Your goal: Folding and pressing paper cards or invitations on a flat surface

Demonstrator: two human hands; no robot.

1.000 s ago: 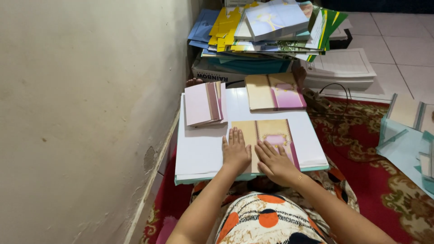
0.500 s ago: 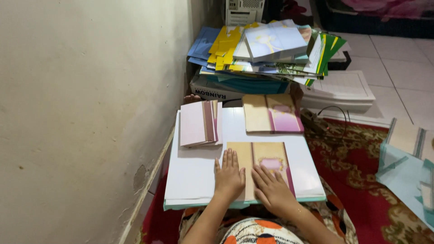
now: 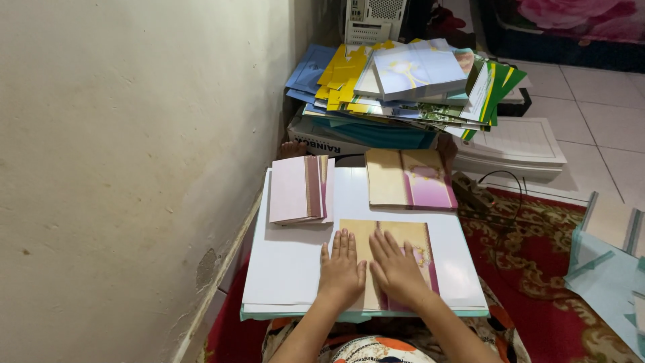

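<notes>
Both hands lie flat, fingers spread, pressing on a tan and pink card folder (image 3: 396,259): the left hand (image 3: 341,269) on its left half, the right hand (image 3: 398,269) beside it near the centre fold. Neither grip closes on anything; the palms only bear down. The folder lies on the white board (image 3: 289,269) across the lap, at its near edge. Beyond the folder lie a pink stack (image 3: 299,189) and a second open folder (image 3: 410,178). The card looks light, thin and easily creased, best taken by its free edges.

Cream wall (image 3: 121,168) left, red carpet (image 3: 537,269), white tiles (image 3: 605,121)
</notes>
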